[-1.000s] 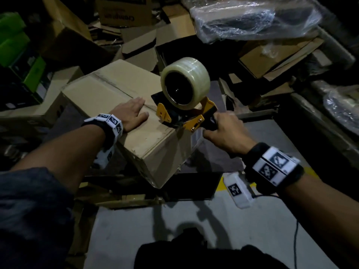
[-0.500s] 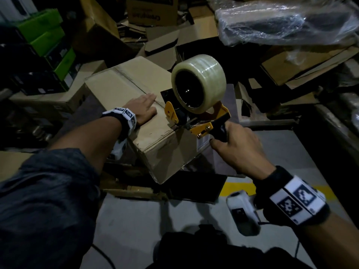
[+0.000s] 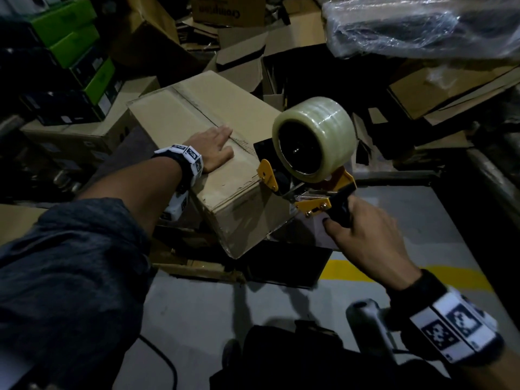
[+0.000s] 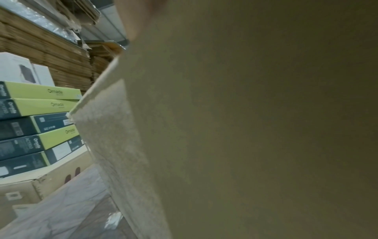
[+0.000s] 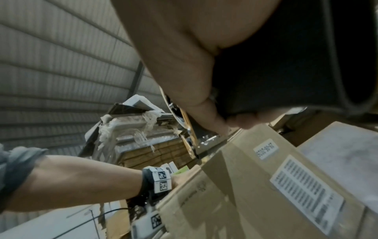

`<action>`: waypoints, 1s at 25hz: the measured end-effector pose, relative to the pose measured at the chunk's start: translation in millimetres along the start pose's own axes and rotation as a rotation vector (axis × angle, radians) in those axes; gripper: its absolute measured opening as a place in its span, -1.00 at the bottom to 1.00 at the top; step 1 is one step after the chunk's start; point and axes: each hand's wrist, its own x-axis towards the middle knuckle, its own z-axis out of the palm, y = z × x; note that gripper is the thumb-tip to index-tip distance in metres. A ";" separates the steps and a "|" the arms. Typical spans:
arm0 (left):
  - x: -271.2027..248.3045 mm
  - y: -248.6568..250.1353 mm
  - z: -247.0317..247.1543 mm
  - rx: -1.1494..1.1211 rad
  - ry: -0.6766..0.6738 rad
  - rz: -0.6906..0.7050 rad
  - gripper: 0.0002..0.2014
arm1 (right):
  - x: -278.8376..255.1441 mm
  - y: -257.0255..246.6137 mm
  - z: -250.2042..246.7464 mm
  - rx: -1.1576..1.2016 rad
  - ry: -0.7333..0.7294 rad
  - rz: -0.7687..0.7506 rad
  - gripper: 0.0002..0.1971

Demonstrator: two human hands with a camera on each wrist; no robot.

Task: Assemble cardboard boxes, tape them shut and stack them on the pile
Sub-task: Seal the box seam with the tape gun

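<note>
The cardboard box (image 3: 197,116) is showing matt brown paperboard, with a glossy strip of clear tape (image 3: 194,104) lying along its top seam; in the left wrist view its side (image 4: 245,129) is looking dull and faintly grainy. The tape roll (image 3: 315,136) is gleaming as smooth translucent plastic film. The tape dispenser (image 3: 309,192) is showing painted yellow metal plates, a shiny bare-metal blade and a matt black handle. White paper labels (image 5: 306,194) are lying flat on the box's end. Crinkled glossy plastic wrap (image 3: 408,23) is covering a bundle. The floor (image 3: 211,319) is looking like smooth grey concrete.
</note>
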 end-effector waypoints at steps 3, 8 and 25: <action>3.1 -3.7 2.4 0.008 0.014 0.005 -0.25 | -12.9 10.6 -3.4 -0.013 -0.005 -0.001 -0.70; 2.4 -2.4 2.2 -0.004 0.011 -0.012 -0.26 | -10.2 24.7 10.8 0.002 -0.022 0.029 -0.76; -46.3 73.3 -4.7 0.333 -0.025 0.253 -0.19 | 33.8 16.8 45.6 0.161 -0.085 0.047 -0.77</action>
